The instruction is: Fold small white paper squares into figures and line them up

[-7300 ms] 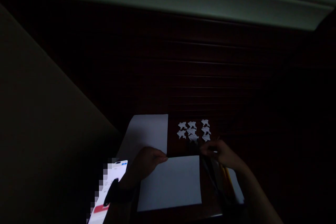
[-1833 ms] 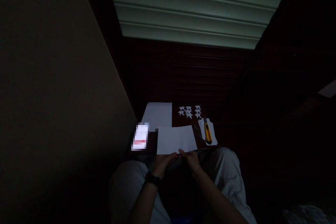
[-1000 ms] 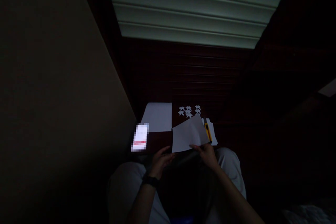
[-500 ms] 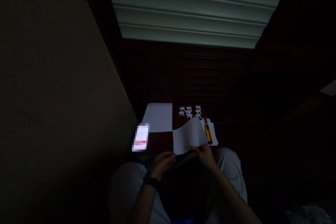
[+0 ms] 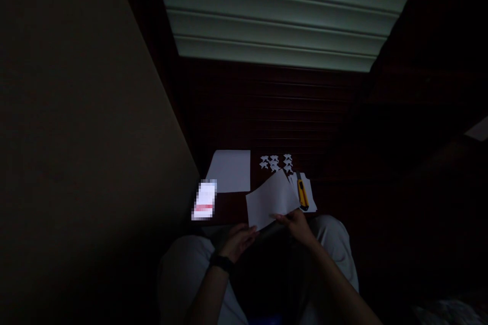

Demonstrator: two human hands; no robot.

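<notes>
In a very dark room, my right hand (image 5: 296, 224) pinches the near edge of a white paper sheet (image 5: 271, 199), which is lifted and tilted over the dark tabletop (image 5: 232, 204). My left hand (image 5: 238, 241), with a dark watch on the wrist, sits just below the sheet's lower left corner with its fingers curled; whether it touches the paper is unclear. A second white sheet (image 5: 230, 170) lies flat at the back left. Several small white cut-out shapes (image 5: 275, 162) lie in rows behind the held sheet.
A yellow utility knife (image 5: 302, 194) rests on another white paper at the right. A lit phone (image 5: 205, 200) lies at the table's left edge. A beige wall rises to the left, and a pale slatted panel hangs above. My light trousers show below the table.
Since 1.8 s ago my right hand has lifted the sheet off the table and turned it to the right. In the last half second it swung back a little to the left.
</notes>
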